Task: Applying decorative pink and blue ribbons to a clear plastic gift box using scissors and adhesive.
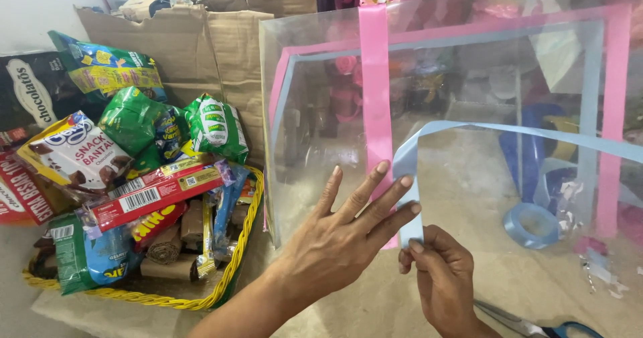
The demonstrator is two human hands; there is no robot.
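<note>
Right hand (445, 281) pinched the blue ribbon (410, 181) end low, thumb and fingers together on it; left hand (341, 237) lay flat, fingers spread, pressing ribbon to the clear box (321, 110) just above; ribbon ran up, folded, then right toward the roll (530, 225).

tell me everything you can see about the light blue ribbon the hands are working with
The light blue ribbon is a flat, glossy, plastic-looking band. Its free end hangs vertically against the clear plastic box, pressed flat by the left hand and pinched at the bottom by the right hand. At the top it folds and runs rightward across the box face, out of frame. It lies just right of a pink ribbon.
</note>
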